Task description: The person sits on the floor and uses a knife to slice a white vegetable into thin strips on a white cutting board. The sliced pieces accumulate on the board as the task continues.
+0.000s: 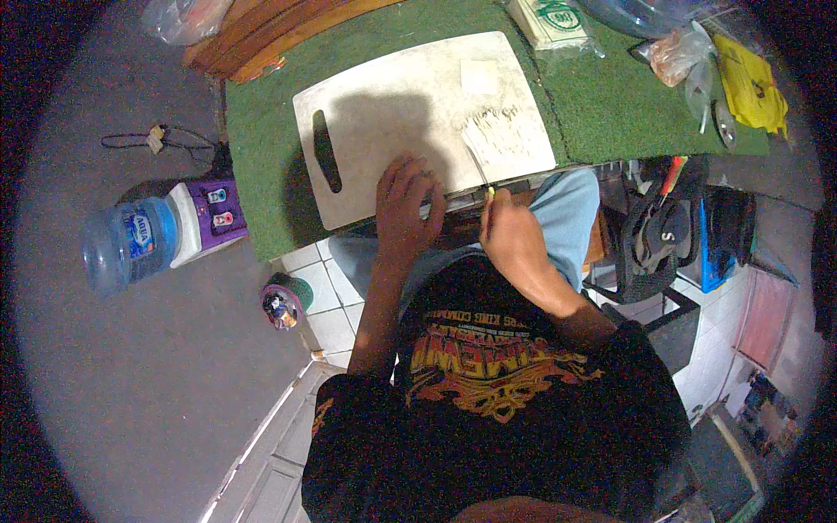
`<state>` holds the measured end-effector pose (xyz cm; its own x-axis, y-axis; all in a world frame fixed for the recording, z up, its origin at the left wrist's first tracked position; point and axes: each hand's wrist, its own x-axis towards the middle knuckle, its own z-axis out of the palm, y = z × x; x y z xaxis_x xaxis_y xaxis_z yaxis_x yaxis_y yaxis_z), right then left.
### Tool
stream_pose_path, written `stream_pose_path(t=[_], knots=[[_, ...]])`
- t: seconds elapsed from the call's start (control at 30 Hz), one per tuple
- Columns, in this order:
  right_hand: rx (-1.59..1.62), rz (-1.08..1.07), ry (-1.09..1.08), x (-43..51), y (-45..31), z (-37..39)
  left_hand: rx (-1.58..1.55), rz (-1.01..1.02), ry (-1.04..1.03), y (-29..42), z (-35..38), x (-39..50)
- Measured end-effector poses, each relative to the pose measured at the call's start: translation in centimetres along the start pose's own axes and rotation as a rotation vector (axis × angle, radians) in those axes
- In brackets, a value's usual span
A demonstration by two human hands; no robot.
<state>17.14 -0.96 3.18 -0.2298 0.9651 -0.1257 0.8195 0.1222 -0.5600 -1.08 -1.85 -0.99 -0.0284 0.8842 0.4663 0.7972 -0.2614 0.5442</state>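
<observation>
A white cutting board (392, 78) with a handle slot lies on a green table cover (261, 131). My right hand (513, 229) is closed on the yellow-green end of a thin dark tool (480, 168), whose kind I cannot tell; its shaft reaches over the board's near edge. Next to its far end, several thin pale strips or sheets with dark edges (500, 140) lie on the board. Farther up the board is a small pale square piece (478, 76). My left hand (410, 202) is at the near edge, fingers curled and apart, with nothing visible in it.
At the far right are a bag of pale papers (556, 23), crumpled clear plastic (680, 52), a spoon (724, 124) and a yellow plastic bag (752, 85). A large water bottle (131, 242) lies to the left. A wooden piece (281, 33) borders the table's back left.
</observation>
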Motion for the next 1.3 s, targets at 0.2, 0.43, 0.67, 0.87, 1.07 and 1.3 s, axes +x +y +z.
stream_pose_path(t=[0.2, 0.43, 0.67, 0.87, 1.07, 1.3], knots=[[0.137, 0.004, 0.107, -0.4, -0.2, -1.6, -0.014, -0.006, 0.012, -0.2, 0.1, -0.3], [0.204, -0.002, 0.051, -0.9, 0.2, -1.8, -0.018, 0.013, 0.027, -0.2, 0.3, -0.3], [0.242, -0.18, 0.063, -1.4, -0.4, -0.9, 0.043, 0.032, 0.065, 0.2, 0.7, 0.2], [0.172, -0.212, -0.025, -1.2, -0.2, -0.8, 0.029, 0.039, 0.089, 0.3, 0.5, 0.3], [0.179, -0.174, -0.121, -0.4, -0.9, -0.7, 0.019, 0.023, 0.121, 0.5, 0.5, 0.2], [0.629, -0.089, -0.129, 1.2, -0.8, -0.1, 0.016, 0.018, 0.082, 0.1, 0.2, -0.3]])
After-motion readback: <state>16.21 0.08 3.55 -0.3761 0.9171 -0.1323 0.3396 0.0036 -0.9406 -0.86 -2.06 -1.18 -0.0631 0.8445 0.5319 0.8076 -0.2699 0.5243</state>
